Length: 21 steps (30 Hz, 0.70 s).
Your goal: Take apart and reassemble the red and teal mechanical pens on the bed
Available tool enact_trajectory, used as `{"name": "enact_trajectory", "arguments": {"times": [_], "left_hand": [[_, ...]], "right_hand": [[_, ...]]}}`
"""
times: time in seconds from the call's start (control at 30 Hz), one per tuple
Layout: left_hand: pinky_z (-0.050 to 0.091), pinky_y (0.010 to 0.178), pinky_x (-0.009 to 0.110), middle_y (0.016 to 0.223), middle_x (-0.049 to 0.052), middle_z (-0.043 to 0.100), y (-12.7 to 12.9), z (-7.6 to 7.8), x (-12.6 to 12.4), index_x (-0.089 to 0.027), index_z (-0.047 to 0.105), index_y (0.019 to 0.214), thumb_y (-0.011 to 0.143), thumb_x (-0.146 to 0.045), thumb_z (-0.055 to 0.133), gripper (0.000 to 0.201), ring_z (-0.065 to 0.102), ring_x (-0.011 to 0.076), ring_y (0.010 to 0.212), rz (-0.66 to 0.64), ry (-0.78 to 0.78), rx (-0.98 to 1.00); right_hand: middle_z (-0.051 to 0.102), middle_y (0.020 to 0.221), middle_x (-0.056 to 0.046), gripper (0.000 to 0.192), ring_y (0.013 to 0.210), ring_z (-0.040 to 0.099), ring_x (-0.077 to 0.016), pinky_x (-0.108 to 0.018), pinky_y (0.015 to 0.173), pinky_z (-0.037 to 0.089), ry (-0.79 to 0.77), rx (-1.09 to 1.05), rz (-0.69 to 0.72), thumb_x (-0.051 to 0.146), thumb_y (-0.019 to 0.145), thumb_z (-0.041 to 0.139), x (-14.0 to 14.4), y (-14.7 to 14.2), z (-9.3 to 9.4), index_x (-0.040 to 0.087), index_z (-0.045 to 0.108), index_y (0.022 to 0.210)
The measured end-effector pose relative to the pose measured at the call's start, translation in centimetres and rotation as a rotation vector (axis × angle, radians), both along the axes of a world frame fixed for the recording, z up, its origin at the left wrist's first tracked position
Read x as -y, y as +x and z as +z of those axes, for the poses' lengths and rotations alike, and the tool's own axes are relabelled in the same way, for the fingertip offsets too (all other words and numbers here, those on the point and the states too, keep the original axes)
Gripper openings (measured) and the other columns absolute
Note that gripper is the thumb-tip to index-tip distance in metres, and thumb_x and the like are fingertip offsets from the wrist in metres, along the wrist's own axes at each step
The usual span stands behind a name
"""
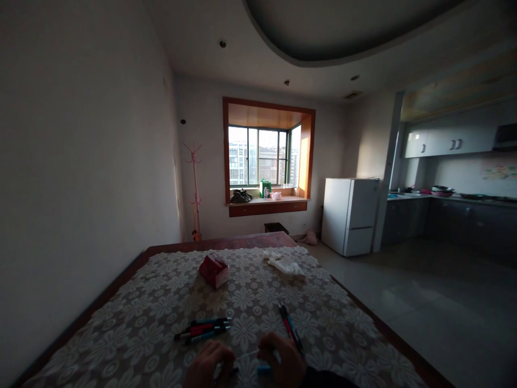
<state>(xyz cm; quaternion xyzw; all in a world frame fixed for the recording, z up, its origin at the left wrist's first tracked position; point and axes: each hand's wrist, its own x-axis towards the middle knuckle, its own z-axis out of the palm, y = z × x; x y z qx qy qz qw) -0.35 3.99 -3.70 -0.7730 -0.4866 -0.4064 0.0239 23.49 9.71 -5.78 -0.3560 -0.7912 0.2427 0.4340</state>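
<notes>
Near the table's front edge, my left hand [210,362] and my right hand [283,360] are both closed, a small gap apart. A thin pale rod [247,355], perhaps a pen refill, spans the gap, pinched at each end. From under my right hand pokes a blue pen barrel [264,369]; a small dark piece shows below my left fingers, too dim to make out. Several pens [204,327] in black, red and blue lie bunched beyond my left hand. More pens [289,325], dark and red, lie slanted just past my right hand.
A lace tablecloth [242,302] covers the wooden table. Toward its far end lie a red tissue pack [215,271] and a crumpled white plastic bag [286,265]. A wall runs along the left. Beyond are a coat stand [195,183], a window and a white fridge [349,215].
</notes>
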Motion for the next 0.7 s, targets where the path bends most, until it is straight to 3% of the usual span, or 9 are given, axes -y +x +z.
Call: {"name": "enact_trajectory", "arguments": {"times": [0.3,0.7], "left_hand": [[0.05,0.073,0.028,0.08,0.003,0.069,1.2,3.1,1.8,-0.022,0.069,0.081,0.091,-0.018,0.057,0.016,0.066,0.0191,0.081,0.018,-0.104,0.023],[0.05,0.078,0.033,0.082,0.005,0.072,1.0,3.3,2.2,-0.022,0.073,0.094,0.087,-0.018,0.058,0.017,0.063,0.0207,0.085,-0.137,-0.17,-0.112]], "right_hand": [[0.074,0.078,-0.003,0.027,0.073,0.069,-0.0174,-0.031,0.071,0.057,-0.106,-0.041,0.082,0.046,0.094,0.059,1.5,-0.1,2.9,0.021,0.065,0.087],[0.073,0.087,-0.002,0.013,0.078,0.067,-0.0153,-0.029,0.076,0.053,-0.055,0.098,0.021,0.035,0.094,0.06,1.5,0.3,3.0,0.022,0.063,0.093]]}}
